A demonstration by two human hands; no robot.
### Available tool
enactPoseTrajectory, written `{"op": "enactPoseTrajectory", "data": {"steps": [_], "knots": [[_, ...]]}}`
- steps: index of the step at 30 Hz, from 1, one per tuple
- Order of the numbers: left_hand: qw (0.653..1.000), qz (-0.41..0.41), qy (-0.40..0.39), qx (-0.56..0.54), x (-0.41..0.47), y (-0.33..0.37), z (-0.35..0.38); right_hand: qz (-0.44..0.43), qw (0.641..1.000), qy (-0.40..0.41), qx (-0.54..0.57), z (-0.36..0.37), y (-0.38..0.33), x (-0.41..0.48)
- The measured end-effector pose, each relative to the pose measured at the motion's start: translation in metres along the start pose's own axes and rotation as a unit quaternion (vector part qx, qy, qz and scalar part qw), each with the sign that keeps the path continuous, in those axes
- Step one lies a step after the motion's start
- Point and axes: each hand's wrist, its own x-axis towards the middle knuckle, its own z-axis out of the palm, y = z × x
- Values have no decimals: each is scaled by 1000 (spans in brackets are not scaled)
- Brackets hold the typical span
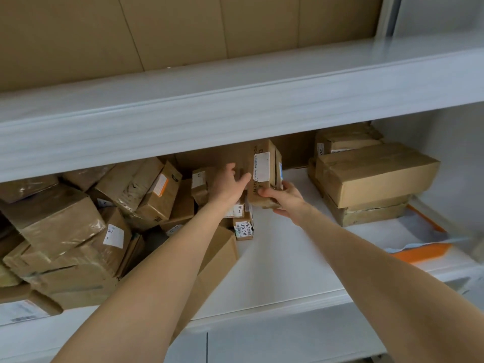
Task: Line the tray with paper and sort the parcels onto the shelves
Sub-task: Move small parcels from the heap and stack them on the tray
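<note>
A tall brown cardboard parcel with a white label stands upright on the lower shelf, near the back. My left hand lies against its left face with the thumb on the front edge. My right hand grips its lower right corner from below. A pile of brown parcels fills the shelf's left half. Directly under the held parcel sits a small box with a numbered label.
At the right end of the lower shelf, flat cardboard boxes are stacked. An orange and white sheet lies at the shelf's front right. The white upper shelf overhangs, backed by brown cardboard panels.
</note>
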Motion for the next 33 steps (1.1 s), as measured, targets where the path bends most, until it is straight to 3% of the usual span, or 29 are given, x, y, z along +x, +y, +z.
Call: {"op": "enactPoseTrajectory", "data": {"steps": [4, 8, 10, 14, 23, 33], "knots": [[981, -75, -121, -135, -12, 24, 8, -31, 998, -42, -35, -1, -6, -12], [966, -93, -130, -204, -16, 28, 9, -48, 991, -76, -102, -18, -12, -25], [968, -77, -141, -192, -15, 27, 3, -66, 992, -44, -100, -30, -18, -33], [967, -22, -210, -139, -16, 26, -9, -104, 993, 56, 8, -49, -32, -44], [936, 102, -336, -28, -40, 67, 11, -83, 984, 145, 65, -91, -38, -72], [900, 105, -411, -102, -43, 94, 51, -69, 967, 212, 120, -145, -26, -86]]}}
